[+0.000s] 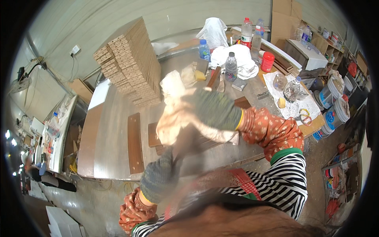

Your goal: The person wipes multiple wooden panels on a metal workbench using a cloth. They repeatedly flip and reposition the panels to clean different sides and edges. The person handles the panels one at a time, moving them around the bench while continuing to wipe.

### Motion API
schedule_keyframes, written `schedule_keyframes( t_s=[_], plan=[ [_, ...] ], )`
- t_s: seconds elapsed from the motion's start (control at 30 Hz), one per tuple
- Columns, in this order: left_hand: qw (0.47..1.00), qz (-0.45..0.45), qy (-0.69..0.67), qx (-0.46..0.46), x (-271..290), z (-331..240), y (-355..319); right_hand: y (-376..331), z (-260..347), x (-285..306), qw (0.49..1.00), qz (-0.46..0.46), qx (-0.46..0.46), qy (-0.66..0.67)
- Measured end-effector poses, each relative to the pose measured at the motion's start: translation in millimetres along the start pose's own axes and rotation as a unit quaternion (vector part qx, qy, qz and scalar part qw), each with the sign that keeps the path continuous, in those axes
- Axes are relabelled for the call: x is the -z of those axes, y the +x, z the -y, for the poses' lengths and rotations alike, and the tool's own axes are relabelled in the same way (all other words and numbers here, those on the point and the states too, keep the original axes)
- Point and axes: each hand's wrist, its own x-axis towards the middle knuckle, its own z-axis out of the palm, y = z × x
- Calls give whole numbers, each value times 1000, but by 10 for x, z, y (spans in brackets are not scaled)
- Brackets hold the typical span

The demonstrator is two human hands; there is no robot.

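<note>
Cloth: a pale rag (177, 114), soft and light, bunched up above the table between both gloves.
Right hand (215, 108): gloved, closed on the rag's upper part.
Left hand (160, 175): gloved, fist clamped on a blurred dark strip (182, 144) below; best held there.
Table (114, 118): smooth brown top carrying brown boards (135, 143), stacked panels (132, 59), water bottles (231, 67).
Room: cluttered workshop, buckets (335, 114) at right.
</note>
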Motion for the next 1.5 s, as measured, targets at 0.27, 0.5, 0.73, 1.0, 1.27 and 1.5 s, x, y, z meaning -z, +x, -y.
schedule_keyframes(
  t_s=[0.27, 0.5, 0.73, 1.0, 1.27, 1.5],
  plan=[
    [992, -70, 21, -106, -138, -40, -28, 197, 344, 123, 970, -34, 52, 233],
    [1000, -15, -6, -10, -142, -76, -93, -66, -29, -311, 986, -41, 31, 157],
    [998, -58, 30, -17, -200, -60, -151, -314, -1596, -779, 944, 91, -296, -113],
    [995, -96, 9, -26, -235, 10, -165, -277, -1479, -328, 935, -108, -335, -44],
    [956, -196, -215, 40, -455, 100, -204, -135, -223, -221, 997, 45, -51, -31],
    [953, -180, -242, 18, -761, 275, -270, 81, 366, -36, 981, 137, 22, 136]
  ],
)
